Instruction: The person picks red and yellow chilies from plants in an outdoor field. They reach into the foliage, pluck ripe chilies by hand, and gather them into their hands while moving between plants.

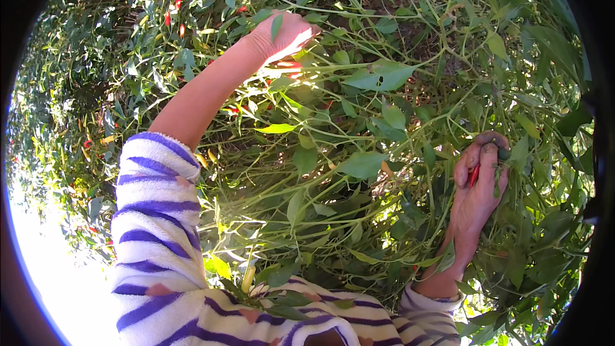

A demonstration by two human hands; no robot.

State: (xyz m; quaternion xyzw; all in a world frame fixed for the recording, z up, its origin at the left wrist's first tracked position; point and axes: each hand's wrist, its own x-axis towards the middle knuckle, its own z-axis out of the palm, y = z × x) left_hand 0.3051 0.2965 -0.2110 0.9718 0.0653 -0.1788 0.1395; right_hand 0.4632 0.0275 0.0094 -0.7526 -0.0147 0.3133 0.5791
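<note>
My left hand [287, 33] reaches forward among the chilli plants, its back towards me; its fingertips are turned away, so what they touch is hidden. Just below it, red chillies [290, 68] hang in bright sun. On the right, my right hand [482, 168] has its fingers curled in, with a red chilli [474, 176] showing between them. Green leaves and stems press close around that hand. A large green leaf [379, 77] with small holes lies between the two hands.
Dense chilli branches [336, 129] spread across the middle. More red chillies [178, 1] hang at the upper left. A pale yellowish chilli [248, 278] and leaves lie close to the striped fleecy top [158, 230]. Thick foliage [543, 202] stands at the right.
</note>
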